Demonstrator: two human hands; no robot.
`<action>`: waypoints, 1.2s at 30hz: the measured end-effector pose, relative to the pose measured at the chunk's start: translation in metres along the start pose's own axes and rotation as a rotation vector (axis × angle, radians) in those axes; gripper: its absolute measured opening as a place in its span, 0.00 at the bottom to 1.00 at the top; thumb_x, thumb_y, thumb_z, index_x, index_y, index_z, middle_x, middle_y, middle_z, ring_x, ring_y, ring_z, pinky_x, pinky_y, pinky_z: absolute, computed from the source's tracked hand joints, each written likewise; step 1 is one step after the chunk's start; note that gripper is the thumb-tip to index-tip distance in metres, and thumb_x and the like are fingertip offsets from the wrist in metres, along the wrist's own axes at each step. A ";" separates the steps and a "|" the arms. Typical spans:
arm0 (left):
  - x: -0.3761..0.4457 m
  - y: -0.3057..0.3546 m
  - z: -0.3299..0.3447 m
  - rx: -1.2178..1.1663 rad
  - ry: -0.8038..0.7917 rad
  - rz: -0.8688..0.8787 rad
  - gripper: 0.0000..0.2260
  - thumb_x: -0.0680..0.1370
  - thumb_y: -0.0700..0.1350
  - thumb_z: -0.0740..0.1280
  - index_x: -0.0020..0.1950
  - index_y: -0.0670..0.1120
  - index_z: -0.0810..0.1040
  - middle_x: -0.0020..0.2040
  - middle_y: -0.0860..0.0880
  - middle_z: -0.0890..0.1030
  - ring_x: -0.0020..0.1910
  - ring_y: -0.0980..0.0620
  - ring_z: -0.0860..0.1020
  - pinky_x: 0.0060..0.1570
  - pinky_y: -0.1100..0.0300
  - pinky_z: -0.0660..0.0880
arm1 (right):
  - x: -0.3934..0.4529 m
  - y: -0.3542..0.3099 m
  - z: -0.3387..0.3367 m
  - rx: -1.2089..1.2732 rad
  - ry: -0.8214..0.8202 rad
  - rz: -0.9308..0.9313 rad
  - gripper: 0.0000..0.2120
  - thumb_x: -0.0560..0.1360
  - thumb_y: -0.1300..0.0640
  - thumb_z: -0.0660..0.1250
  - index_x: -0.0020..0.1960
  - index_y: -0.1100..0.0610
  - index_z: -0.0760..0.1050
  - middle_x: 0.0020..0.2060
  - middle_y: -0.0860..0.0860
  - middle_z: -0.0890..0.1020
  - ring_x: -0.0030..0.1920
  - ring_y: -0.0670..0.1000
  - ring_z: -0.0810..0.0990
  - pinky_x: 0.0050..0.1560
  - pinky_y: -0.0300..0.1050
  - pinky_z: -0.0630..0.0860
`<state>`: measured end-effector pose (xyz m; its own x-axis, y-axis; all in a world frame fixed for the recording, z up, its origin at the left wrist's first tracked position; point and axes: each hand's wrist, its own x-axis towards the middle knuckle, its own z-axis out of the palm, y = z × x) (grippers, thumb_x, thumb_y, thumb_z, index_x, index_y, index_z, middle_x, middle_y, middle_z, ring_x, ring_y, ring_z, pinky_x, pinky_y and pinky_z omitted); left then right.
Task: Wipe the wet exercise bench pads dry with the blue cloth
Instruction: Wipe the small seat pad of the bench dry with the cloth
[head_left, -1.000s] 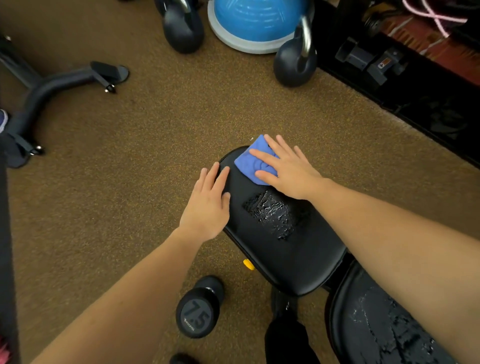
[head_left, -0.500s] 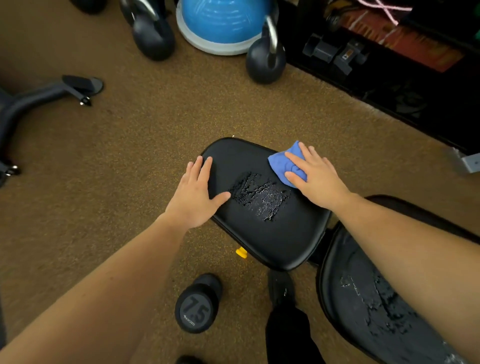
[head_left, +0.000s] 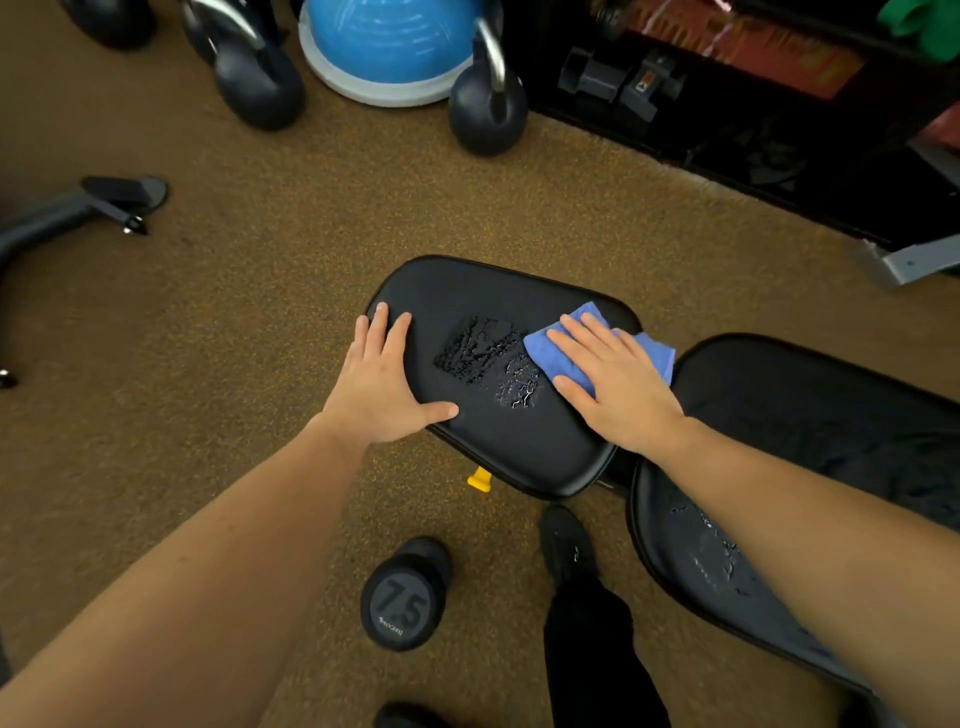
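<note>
Cloth (head_left: 563, 358) is lying on my seat pad (head_left: 498, 441) beside the wet patch (head_left: 488, 364), my right hand (head_left: 618, 384) pressing it flat-fingered, my left hand (head_left: 382, 384) resting flat, fingers extended.

Under my left hand (head_left: 382, 387) the seat pad (head_left: 519, 447) is smooth black vinyl with a soft sheen, beaded with glossy water at its centre. My right hand (head_left: 618, 387) presses a soft, matt blue cloth (head_left: 553, 351) flat. At 4 o'clock the back pad (head_left: 810, 410) looks equally smooth. The carpet (head_left: 311, 218) is rough, speckled brown. At 6 o'clock the dumbbell (head_left: 402, 597) looks matt rubber.
</note>
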<state>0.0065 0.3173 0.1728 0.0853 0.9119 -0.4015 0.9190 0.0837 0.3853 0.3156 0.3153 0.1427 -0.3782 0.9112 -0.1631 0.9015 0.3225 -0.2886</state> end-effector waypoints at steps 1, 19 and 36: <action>0.000 -0.001 -0.001 0.003 -0.011 0.001 0.60 0.64 0.68 0.76 0.82 0.51 0.43 0.82 0.50 0.38 0.80 0.44 0.37 0.79 0.44 0.46 | -0.004 -0.005 0.002 0.001 -0.002 -0.012 0.30 0.81 0.38 0.46 0.80 0.48 0.56 0.80 0.47 0.57 0.80 0.48 0.50 0.78 0.54 0.52; -0.004 -0.001 -0.011 -0.039 -0.061 -0.011 0.60 0.63 0.59 0.81 0.82 0.54 0.43 0.82 0.53 0.38 0.80 0.49 0.37 0.79 0.44 0.49 | -0.027 -0.040 -0.032 0.275 0.299 -0.098 0.22 0.81 0.43 0.59 0.68 0.54 0.76 0.61 0.49 0.83 0.57 0.54 0.81 0.58 0.50 0.76; -0.003 -0.012 -0.017 -0.080 -0.108 0.018 0.58 0.65 0.55 0.82 0.83 0.55 0.45 0.82 0.57 0.39 0.80 0.51 0.38 0.78 0.46 0.50 | -0.023 -0.060 0.008 -0.093 -0.130 -0.080 0.29 0.82 0.40 0.39 0.81 0.44 0.49 0.81 0.45 0.49 0.80 0.48 0.41 0.78 0.53 0.42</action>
<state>-0.0115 0.3205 0.1832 0.1467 0.8654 -0.4791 0.8838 0.1029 0.4565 0.2682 0.2729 0.1562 -0.4683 0.8429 -0.2652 0.8806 0.4207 -0.2180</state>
